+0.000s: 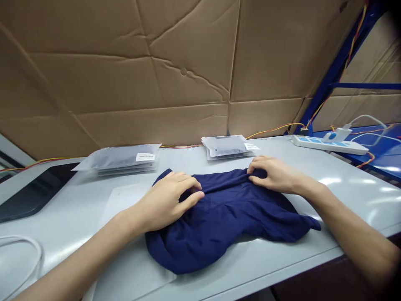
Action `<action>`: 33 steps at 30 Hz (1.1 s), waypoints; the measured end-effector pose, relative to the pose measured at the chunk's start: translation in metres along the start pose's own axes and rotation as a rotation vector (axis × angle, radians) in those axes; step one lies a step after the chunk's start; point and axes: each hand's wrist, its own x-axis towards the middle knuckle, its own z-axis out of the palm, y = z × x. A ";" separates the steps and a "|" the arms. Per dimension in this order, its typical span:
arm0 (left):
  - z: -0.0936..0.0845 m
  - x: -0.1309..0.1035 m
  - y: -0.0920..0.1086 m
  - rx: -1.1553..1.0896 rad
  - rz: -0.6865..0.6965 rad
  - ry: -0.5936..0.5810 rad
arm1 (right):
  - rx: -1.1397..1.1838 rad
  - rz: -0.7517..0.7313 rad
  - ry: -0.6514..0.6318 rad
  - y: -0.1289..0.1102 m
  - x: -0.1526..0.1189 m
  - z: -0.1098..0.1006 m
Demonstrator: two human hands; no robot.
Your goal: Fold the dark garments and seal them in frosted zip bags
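Note:
A dark navy cloth (219,221) lies bunched and wrinkled on the grey table, its lower left part rounded and a narrow tip pointing right. My left hand (173,198) grips the cloth near its upper left edge, thumb and fingers pinched around a fold. At the upper right edge my right hand (272,173) has its fingers and thumb closed on the same cloth. Part of a frosted plastic bag (125,267) shows beneath the cloth and my left forearm.
Two stacks of frosted packages with labels, one at left (119,161) and one at centre (227,147), lie along the back. A black tablet-like panel (34,190) and white cable (39,251) are at left. A power strip (328,144) sits back right, before brown cardboard (188,83).

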 end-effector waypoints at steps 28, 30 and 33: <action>0.017 0.031 -0.013 0.332 -0.002 0.190 | -0.186 0.015 0.139 -0.008 0.020 0.021; 0.025 0.029 -0.020 0.308 -0.016 0.090 | -0.155 0.042 0.091 -0.003 0.019 0.026; 0.031 0.027 -0.026 0.283 -0.067 -0.002 | -0.113 0.076 0.081 0.001 0.018 0.028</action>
